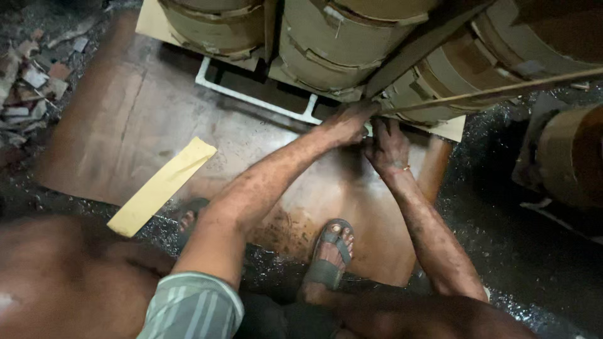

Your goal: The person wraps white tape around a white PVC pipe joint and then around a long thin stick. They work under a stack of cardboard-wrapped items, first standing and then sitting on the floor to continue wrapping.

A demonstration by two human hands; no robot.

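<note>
Gripping is done at the thin wooden strip (477, 94) under the cardboard rolls (339, 44) | left hand (344, 125) closed on its end, likely to steady it | right hand (388, 145) pressed just beside, grip state cannot be told | yellow board piece (162, 186) lies apart on the floor (125, 119)

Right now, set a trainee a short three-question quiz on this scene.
1. True or false: both hands meet at the lower edge of the stacked cardboard rolls.
2. Which lies flat on the brown board, apart from both hands? A) a yellow strip B) a hammer C) a coil of rope
3. Fill in: the foot on the board wears a grey ______.

Key
1. True: the left hand and the right hand touch there, side by side.
2. A: the yellow strip.
3. Sandal.
</note>
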